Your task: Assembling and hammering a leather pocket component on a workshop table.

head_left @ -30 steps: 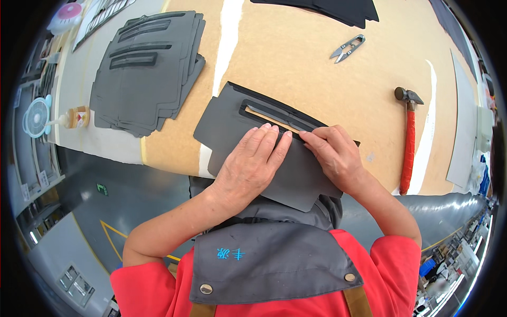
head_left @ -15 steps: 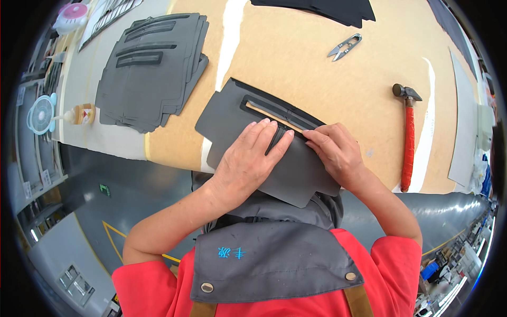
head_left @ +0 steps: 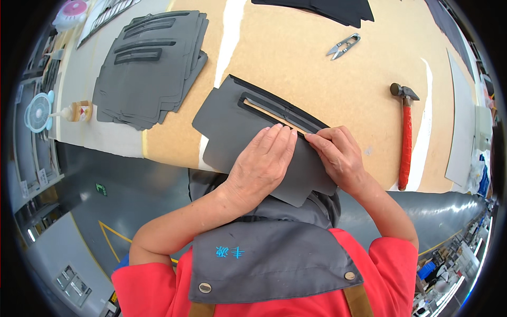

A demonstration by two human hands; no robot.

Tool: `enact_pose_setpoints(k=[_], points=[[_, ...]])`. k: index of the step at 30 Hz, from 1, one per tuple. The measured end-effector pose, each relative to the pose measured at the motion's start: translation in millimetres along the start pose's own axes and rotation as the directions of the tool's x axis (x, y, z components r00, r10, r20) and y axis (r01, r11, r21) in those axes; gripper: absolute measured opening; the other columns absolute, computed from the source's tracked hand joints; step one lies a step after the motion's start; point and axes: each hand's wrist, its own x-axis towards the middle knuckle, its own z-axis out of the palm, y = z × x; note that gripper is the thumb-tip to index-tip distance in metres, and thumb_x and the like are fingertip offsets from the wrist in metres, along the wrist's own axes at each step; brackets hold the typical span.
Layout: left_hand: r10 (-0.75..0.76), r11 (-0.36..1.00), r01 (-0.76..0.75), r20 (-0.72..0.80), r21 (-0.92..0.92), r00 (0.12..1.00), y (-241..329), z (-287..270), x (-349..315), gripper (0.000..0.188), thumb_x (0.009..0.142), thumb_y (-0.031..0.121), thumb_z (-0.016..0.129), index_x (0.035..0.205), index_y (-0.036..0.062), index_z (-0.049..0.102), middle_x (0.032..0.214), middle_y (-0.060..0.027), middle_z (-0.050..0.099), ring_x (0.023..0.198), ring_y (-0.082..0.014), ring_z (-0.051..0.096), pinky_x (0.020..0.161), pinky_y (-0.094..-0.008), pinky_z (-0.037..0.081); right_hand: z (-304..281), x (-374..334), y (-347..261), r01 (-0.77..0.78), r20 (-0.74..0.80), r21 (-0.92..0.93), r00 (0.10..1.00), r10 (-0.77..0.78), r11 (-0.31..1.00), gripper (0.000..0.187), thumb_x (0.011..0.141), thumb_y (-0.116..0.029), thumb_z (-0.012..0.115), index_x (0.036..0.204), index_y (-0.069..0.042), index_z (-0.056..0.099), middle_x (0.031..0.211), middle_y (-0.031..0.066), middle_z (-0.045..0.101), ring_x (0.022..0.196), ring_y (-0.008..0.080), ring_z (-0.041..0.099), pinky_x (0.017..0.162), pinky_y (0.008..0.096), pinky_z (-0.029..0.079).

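Note:
A dark grey flat panel [head_left: 224, 113] with stepped edges lies at the table's front edge, partly overhanging it. Near its far side runs a long slot framed in black [head_left: 253, 99], through which the tan table shows. My left hand [head_left: 264, 161] rests flat on the panel, fingers stretched out side by side, their tips at the slot's near border. At the slot's right end, my right hand [head_left: 340, 158] pinches the panel's black border between thumb and fingers. Exactly what lies under the right fingertips is hidden.
Similar grey panels form a stack [head_left: 142, 74] at the left, beside a small glue bottle [head_left: 80, 111]. Thread snips [head_left: 343, 46] lie beyond the panel. At the right is a hammer [head_left: 406, 137] with a red-wrapped handle. Black pieces [head_left: 322, 9] lie at the far edge.
My left hand has slid rightward along the slot's near border, and its fingers have drawn together. My right hand stays at the slot's right end with little change.

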Motion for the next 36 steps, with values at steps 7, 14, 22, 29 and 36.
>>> enact_pose_setpoints(k=[7,14,22,29,36], points=[[-0.023,1.0,0.023,-0.002,-0.014,1.0,4,3,-2,0.052,0.085,0.005,0.064,0.135,-0.0037,0.059,0.132,-0.0163,0.057,0.129,-0.0307,0.054,0.11,-0.0377,0.05,-3,-1,-1,0.09,0.028,-0.046,0.996,-0.089,0.995,0.036,0.074,0.001,0.071,0.11,0.0,0.073,0.099,0.0099,0.063,0.086,0.0261,0.061,0.072,0.036,0.054],[-0.013,0.999,0.013,-0.007,-0.049,1.0,7,3,-3,0.052,0.086,0.004,0.063,0.137,-0.0011,0.059,0.132,-0.0163,0.057,0.128,-0.0312,0.054,0.11,-0.0384,0.05,-2,0,-7,-0.083,-0.062,0.051,0.994,0.086,0.995,0.031,0.075,0.004,0.08,0.105,-0.003,0.073,0.09,0.008,0.065,0.08,0.0248,0.062,0.065,0.0361,0.053],[-0.018,0.994,0.017,-0.006,-0.111,1.0,8,4,-3,0.054,0.084,0.004,0.064,0.138,0.0046,0.06,0.131,-0.0157,0.055,0.128,-0.0317,0.054,0.11,-0.0404,0.05,-7,-4,-6,0.076,0.012,-0.119,0.997,-0.075,0.99,0.028,0.075,0.003,0.081,0.101,-0.003,0.072,0.093,0.0081,0.065,0.08,0.0255,0.061,0.067,0.0348,0.052],[-0.017,0.99,0.016,-0.009,-0.14,1.0,11,1,-2,0.054,0.084,0.005,0.064,0.138,0.002,0.06,0.134,-0.0155,0.055,0.129,-0.0314,0.054,0.111,-0.0407,0.048,-7,-10,-13,-0.212,-0.056,0.021,0.976,0.213,0.977,0.024,0.075,-0.003,0.083,0.096,-0.005,0.071,0.089,0.0066,0.064,0.082,0.0248,0.059,0.072,0.0365,0.048],[-0.001,0.986,0.001,0.005,-0.166,1.0,11,3,-1,0.054,0.085,0.004,0.064,0.139,-0.0008,0.058,0.133,-0.0141,0.056,0.129,-0.0291,0.055,0.111,-0.0403,0.048,-3,-8,-8,-0.186,-0.06,0.03,0.98,0.188,0.982,0.024,0.073,-0.001,0.082,0.093,-0.006,0.07,0.087,0.005,0.064,0.08,0.0241,0.057,0.069,0.0362,0.045]])
